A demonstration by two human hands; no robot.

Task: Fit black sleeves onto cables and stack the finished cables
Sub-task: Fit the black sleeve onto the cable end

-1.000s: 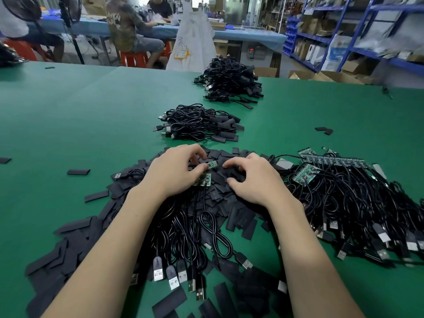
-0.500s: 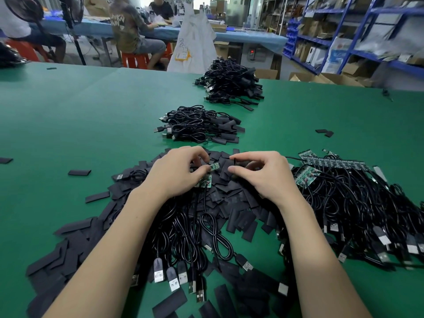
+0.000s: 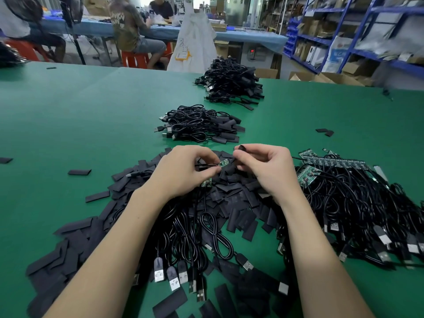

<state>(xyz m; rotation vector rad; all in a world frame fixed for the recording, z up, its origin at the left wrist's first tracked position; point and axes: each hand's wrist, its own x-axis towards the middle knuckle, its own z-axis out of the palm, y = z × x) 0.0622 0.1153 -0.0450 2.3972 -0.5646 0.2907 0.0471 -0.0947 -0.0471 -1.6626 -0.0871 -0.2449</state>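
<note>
Sleeve meets board, right above the loose pile

Left hand (image 3: 181,173) pinching small green board (image 3: 223,163) on a cable end, right hand (image 3: 266,166) pinching black sleeve (image 3: 241,148) just beside it; cable itself lost in the tangle, fingertips mostly hidden. Finished stacks (image 3: 199,126) further back.

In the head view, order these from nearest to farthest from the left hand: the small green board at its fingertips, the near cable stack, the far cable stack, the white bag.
Measured from the left hand:
1. Small green board, at its fingertips.
2. Near cable stack, just beyond the hands.
3. Far cable stack, farther back on the table.
4. White bag, past the table edge.
</note>
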